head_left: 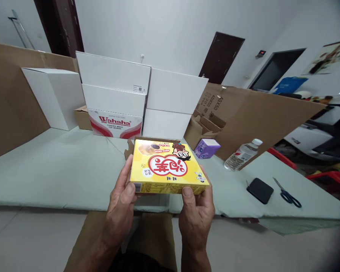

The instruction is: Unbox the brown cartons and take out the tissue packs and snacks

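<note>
Hands [120, 206] hold a yellow cartoon-printed box [166, 166].

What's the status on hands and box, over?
Left hand and right hand gripping yellow box, one each side. Large printed face up. Brown cardboard behind, partly hidden.

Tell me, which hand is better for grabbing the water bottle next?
Probably the right hand: the water bottle is on that side, nearer to it than to the left hand. Both hands hold the yellow box, so the right would have to let go first.
</note>
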Demonstrator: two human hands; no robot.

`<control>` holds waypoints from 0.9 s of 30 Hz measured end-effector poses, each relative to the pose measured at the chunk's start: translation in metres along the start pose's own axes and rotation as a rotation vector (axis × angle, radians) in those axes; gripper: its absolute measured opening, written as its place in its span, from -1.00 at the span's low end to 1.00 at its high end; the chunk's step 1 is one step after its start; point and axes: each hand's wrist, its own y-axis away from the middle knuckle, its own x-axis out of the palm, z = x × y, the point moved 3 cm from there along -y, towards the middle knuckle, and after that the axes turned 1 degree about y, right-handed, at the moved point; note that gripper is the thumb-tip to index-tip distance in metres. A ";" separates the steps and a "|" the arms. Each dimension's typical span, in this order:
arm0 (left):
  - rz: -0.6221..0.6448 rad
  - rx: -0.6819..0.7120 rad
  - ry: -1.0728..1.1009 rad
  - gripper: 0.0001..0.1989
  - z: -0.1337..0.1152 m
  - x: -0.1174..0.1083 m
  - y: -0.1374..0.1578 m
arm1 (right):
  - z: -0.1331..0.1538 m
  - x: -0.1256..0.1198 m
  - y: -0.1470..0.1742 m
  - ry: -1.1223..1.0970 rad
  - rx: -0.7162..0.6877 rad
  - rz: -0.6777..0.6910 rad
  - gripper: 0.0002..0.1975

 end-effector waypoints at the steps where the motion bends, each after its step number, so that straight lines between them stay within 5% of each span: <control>1: 0.001 -0.011 -0.002 -0.29 0.001 0.000 -0.001 | -0.001 0.000 0.000 0.004 0.006 -0.003 -0.32; 16: -0.006 -0.028 -0.001 -0.25 0.001 0.001 0.000 | -0.002 0.000 0.002 0.040 -0.007 0.017 -0.33; 27: -0.147 0.043 0.020 -0.39 -0.012 -0.005 -0.008 | 0.000 0.005 0.014 0.102 -0.199 0.113 -0.32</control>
